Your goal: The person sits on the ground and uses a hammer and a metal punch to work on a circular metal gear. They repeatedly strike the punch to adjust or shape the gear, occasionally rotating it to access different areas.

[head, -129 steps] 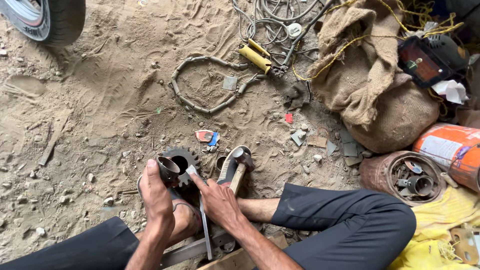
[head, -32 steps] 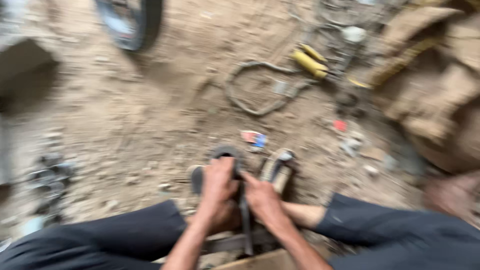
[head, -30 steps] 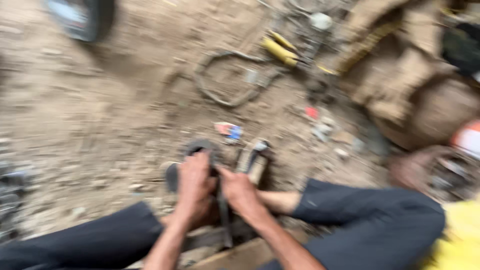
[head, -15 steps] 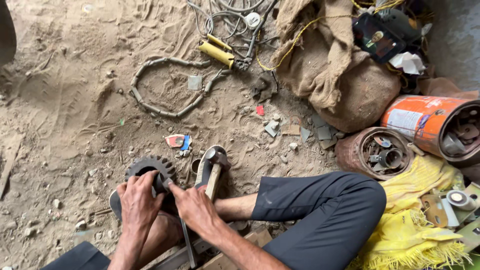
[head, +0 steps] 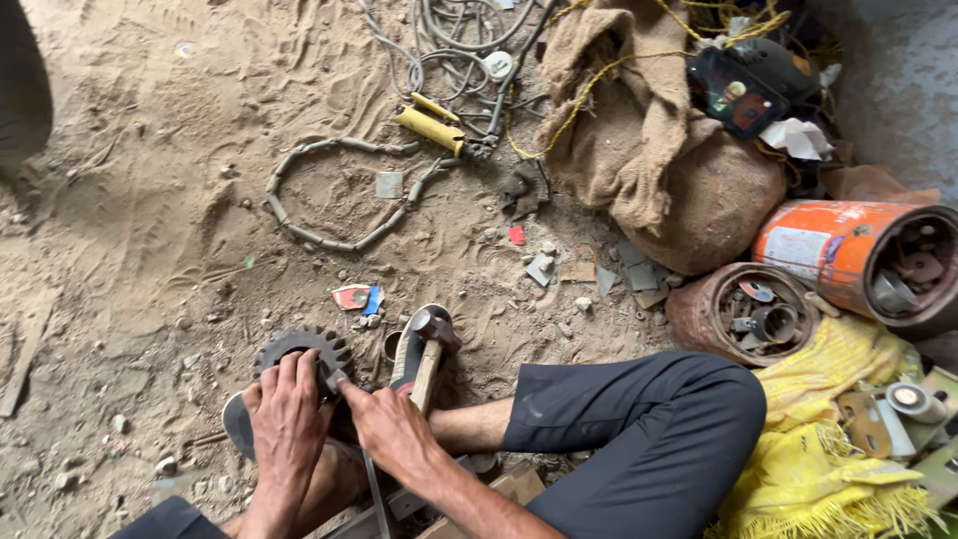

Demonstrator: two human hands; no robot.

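The person sits on the sandy ground (head: 150,230) with both hands low in the middle of the view. The left hand (head: 287,411) lies over a dark toothed gear (head: 299,349); its fingers are laid flat on the upper face of the gear and pressed onto it, so this grip is closed on the gear from above. The gear stands on the ground just in front of the person's feet, near the lower edge of the picture. The right hand (head: 391,431) is just beside the left one; its fingertips touch a small metal piece at the right side of the gear, and this grip looks pressed together around the piece, but what the piece is I cannot tell. A thin metal rod (head: 375,494) runs down from between the two hands. Just to the right of the gear, a hammer (head: 429,349) with a wooden handle rests on a sandal, apart from both hands. Farther away on the sand lies a curved chain (head: 329,190), and beyond it yellow-handled pliers (head: 431,128) near a bundle of cables. To the right there are a burlap sack (head: 649,150), an orange cylinder (head: 848,260) lying on its side, a rusty round can (head: 743,314) with small parts inside, and a yellow cloth (head: 828,449).
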